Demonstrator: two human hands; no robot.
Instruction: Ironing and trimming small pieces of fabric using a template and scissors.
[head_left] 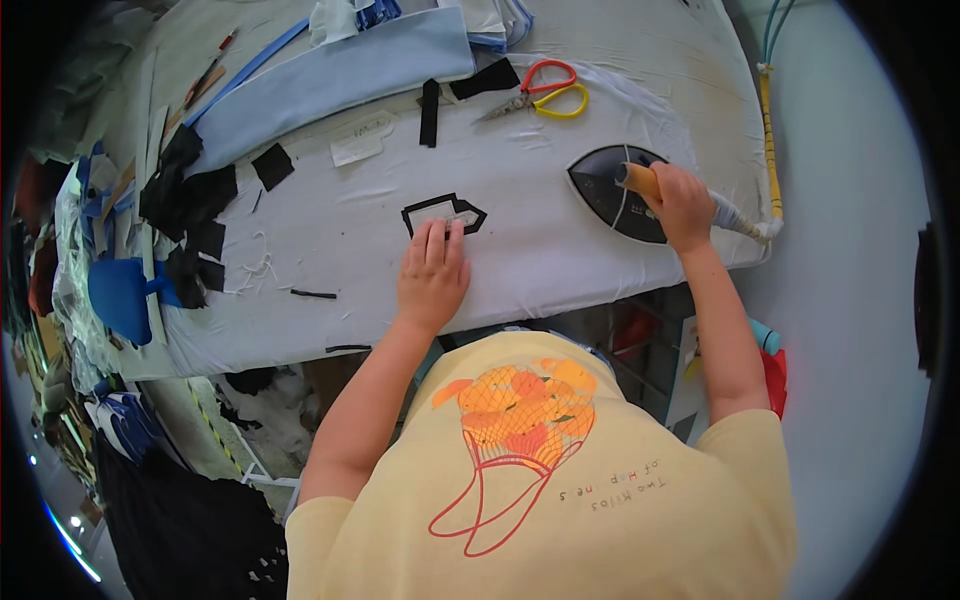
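Note:
My left hand [433, 275] lies flat, fingers stretched out, with its fingertips on a small pale template [433, 212]. Around the template shows the dark edge of a black fabric piece [475, 215], pointed at its right end. On the right, my right hand [683, 205] is wrapped round the wooden handle [641, 181] of an iron [600, 190]. The iron's dark, pointed body sits on the white cloth, its tip toward the left, apart from the black piece. Part of the handle is hidden by my fingers.
Scissors [545, 98] with red and yellow handles lie beyond the iron. A light blue fabric panel [340, 85] stretches across the back of the table [540, 270]. Black scraps [190, 195] gather at the left, near a blue object [120, 300]. The iron's wrapped cord [740, 218] runs right toward a yellow-wrapped hose [770, 140].

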